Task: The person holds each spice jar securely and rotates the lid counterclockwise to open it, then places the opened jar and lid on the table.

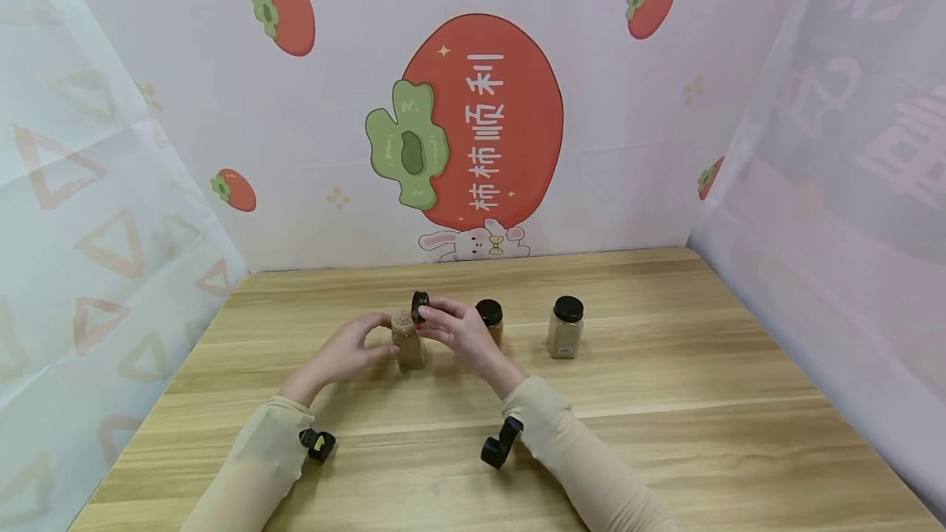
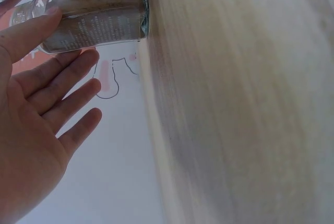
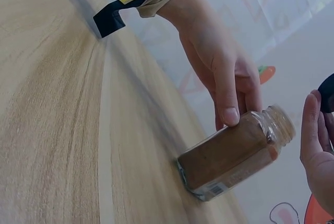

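The open jar (image 1: 411, 349) was held upright to the left of the middle jar (image 1: 490, 313), pinched between thumb and fingers of the left hand (image 1: 353, 350); whether its base was fully rested on the table (image 1: 650, 401) could not quite be told; the black lid (image 1: 419, 305) was pinched by fingers of the right hand (image 1: 466, 333), also left of the middle jar; the glass was judged stiff, breakable and rather slippery, with modest weight, best gripped by its flat sides below the neck.
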A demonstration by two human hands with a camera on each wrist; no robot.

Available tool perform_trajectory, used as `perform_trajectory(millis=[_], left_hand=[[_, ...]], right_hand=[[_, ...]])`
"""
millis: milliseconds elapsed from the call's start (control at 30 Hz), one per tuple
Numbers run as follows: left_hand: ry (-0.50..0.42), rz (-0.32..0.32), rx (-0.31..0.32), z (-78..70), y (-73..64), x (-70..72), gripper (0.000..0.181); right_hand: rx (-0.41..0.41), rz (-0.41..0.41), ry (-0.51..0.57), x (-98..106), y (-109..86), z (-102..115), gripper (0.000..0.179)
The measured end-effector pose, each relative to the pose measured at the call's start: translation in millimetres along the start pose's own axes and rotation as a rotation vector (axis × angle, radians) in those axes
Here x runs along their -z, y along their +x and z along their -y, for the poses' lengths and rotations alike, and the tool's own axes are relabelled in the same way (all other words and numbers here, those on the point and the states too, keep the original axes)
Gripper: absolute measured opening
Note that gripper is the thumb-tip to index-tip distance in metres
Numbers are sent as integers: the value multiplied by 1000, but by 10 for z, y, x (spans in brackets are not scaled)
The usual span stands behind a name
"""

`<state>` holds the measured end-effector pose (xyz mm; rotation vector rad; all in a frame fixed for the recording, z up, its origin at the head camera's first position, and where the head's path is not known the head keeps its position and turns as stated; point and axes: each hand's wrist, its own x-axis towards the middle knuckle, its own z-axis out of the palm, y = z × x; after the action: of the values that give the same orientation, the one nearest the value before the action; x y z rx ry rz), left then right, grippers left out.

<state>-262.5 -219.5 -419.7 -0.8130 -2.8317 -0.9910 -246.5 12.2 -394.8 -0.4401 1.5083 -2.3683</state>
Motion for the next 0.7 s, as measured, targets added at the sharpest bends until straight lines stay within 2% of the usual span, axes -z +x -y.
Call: perform_trajectory(millis=[267, 700], left_hand=[[12, 3, 1, -6, 7, -6, 51], [12, 2, -1, -1, 16, -2, 51]], right_hand=[[-1, 24, -4, 62, 8, -22, 37], [-10, 41, -87, 114, -2, -20, 41]])
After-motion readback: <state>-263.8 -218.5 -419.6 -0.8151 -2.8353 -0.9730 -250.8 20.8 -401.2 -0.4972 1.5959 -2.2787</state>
